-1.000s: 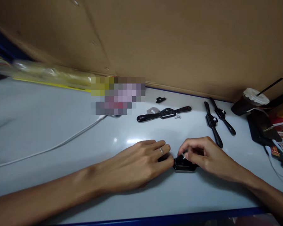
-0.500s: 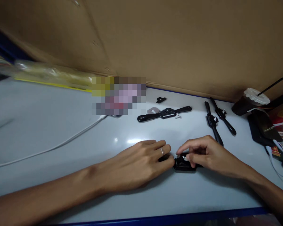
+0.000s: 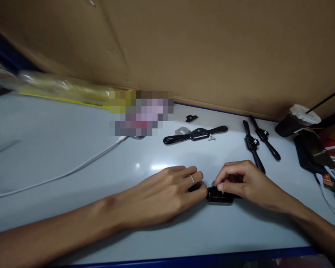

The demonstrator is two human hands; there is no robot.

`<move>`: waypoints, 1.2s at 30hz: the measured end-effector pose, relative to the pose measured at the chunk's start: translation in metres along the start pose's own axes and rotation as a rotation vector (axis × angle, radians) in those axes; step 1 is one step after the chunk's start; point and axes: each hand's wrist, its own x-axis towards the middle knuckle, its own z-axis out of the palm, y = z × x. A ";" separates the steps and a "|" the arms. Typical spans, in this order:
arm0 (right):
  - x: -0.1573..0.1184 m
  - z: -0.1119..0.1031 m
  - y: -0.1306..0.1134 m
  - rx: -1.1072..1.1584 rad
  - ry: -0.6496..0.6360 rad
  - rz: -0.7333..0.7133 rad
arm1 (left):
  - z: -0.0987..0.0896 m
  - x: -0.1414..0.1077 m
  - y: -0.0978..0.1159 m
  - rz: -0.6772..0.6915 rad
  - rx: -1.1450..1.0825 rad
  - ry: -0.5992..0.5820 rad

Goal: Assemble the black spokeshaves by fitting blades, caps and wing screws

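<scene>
A black spokeshave [image 3: 219, 197] lies on the table in front of me. My left hand [image 3: 174, 190], with a ring on one finger, is closed around its left handle. Over its middle, my right hand [image 3: 238, 180] pinches with thumb and forefinger at a small silvery thumbscrew, which the fingertips mostly hide. Farther back lies another black spokeshave [image 3: 200, 134] with its parts loose around it: a silvery blade [image 3: 182, 131], a thumbscrew [image 3: 211, 137] and a small black cap [image 3: 191, 118].
Two spokeshaves [image 3: 252, 143] with screws fitted lie at the right. Behind them stand a lidded drink cup [image 3: 298, 121] with a straw and a black box-like object [image 3: 306, 150]. A white cable [image 3: 80, 169] crosses the left side. A cardboard wall [image 3: 212, 52] closes the back.
My right forefinger has drawn in toward the thumb, closing the pinch over the screw. My left hand keeps its hold on the handle, and the other tools lie as before.
</scene>
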 end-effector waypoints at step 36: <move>-0.009 -0.003 0.000 -0.285 0.206 -0.491 | 0.000 0.001 0.000 -0.002 -0.010 0.004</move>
